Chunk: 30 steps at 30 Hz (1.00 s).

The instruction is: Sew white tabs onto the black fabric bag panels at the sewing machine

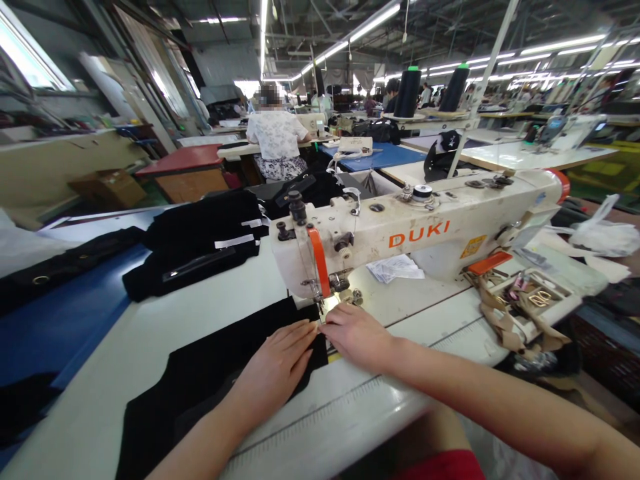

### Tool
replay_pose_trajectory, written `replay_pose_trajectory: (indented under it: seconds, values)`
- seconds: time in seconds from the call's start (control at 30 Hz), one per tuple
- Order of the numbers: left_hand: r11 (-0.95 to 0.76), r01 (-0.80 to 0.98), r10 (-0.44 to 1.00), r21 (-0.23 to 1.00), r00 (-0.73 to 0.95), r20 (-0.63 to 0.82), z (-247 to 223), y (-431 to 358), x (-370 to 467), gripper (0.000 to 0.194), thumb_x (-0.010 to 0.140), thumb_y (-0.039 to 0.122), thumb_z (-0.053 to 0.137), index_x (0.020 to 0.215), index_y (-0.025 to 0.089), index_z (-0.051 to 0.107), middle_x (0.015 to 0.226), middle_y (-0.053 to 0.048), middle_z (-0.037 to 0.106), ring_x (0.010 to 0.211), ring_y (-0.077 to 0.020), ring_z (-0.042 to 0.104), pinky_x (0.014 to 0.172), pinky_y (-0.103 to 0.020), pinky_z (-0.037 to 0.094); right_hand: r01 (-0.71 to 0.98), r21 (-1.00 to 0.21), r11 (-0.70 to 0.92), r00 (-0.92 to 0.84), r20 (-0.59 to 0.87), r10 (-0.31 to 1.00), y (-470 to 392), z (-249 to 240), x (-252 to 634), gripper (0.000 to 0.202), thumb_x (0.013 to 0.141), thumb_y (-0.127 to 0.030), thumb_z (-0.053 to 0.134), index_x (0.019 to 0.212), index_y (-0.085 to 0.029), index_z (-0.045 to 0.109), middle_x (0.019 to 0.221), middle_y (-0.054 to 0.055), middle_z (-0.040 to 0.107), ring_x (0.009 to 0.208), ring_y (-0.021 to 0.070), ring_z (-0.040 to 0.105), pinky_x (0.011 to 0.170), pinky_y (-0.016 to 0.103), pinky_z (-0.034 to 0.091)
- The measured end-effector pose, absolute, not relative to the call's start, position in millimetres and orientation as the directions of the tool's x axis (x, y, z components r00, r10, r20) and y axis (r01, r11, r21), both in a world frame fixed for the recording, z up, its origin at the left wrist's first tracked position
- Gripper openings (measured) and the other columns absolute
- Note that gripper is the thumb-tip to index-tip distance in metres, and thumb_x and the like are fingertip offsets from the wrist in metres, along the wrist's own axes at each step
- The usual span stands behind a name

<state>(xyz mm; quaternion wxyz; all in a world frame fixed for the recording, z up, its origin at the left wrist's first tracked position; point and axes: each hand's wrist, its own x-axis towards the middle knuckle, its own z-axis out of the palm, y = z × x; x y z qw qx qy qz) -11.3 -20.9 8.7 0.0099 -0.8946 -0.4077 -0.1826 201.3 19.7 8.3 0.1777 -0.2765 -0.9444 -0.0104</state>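
A black fabric piece (200, 373) lies on the white sewing table, its right end under the needle area of a white sewing machine (370, 230). My left hand (273, 373) rests on this fabric, fingers stretched out and pointing toward the needle. Just right of the needle, my right hand (357, 337) has its fingers curled together, the tips meeting those of my left hand. What the right fingertips pinch is hidden. An orange lever guard (319, 261) hangs on the machine head above both hands.
Stacked black fabric pieces (200, 233) lie behind the machine head at left. White paper slips (395, 269) sit on the machine bed. A parts tray (533, 300) with metal rings and tan strips stands at right. A co-worker (277, 137) sits ahead.
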Motion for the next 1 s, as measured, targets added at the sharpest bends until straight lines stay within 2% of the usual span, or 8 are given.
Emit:
replay_pose_trajectory:
  seconds: [0.13,0.37,0.7,1.0]
  values:
    - [-0.658,0.74,0.739,0.142,0.597,0.314,7,-17,-7,0.035,0.094,0.026,0.045,0.125,0.019,0.061,0.126,-0.008,0.065,0.119,-0.0215,0.059,0.1,-0.041,0.051,0.52,-0.065,0.852,-0.794,0.333,0.509,26,8,204,0.01,0.091,-0.015,0.057,0.087,-0.014,0.066,0.085,0.006,0.063,0.085,0.0197,0.054,0.081,0.031,0.045]
    - [-0.675,0.722,0.718,0.154,0.595,0.362,5,-2,-3,0.034,0.095,0.027,0.045,0.122,0.016,0.062,0.123,-0.009,0.067,0.115,-0.0218,0.061,0.098,-0.041,0.052,0.551,-0.064,0.832,-0.787,0.29,0.544,35,15,206,0.014,0.092,-0.012,0.052,0.088,-0.013,0.066,0.086,0.007,0.064,0.082,0.0185,0.056,0.08,0.031,0.044]
    - [-0.688,0.702,0.709,0.181,0.598,0.374,2,4,-6,0.035,0.095,0.029,0.046,0.124,0.017,0.062,0.124,-0.009,0.067,0.116,-0.0232,0.061,0.098,-0.043,0.052,0.57,-0.061,0.819,-0.769,0.311,0.558,36,14,206,0.017,0.094,-0.015,0.048,0.092,-0.013,0.065,0.091,0.009,0.065,0.089,0.0218,0.056,0.081,0.033,0.044]
    - [-0.684,0.711,0.711,0.162,0.601,0.364,4,5,-4,0.036,0.096,0.03,0.043,0.122,0.015,0.063,0.124,-0.01,0.066,0.116,-0.0232,0.061,0.098,-0.043,0.052,0.576,-0.059,0.816,-0.764,0.318,0.562,34,9,207,0.012,0.092,-0.015,0.053,0.093,-0.013,0.065,0.09,0.008,0.063,0.089,0.0221,0.055,0.082,0.034,0.043]
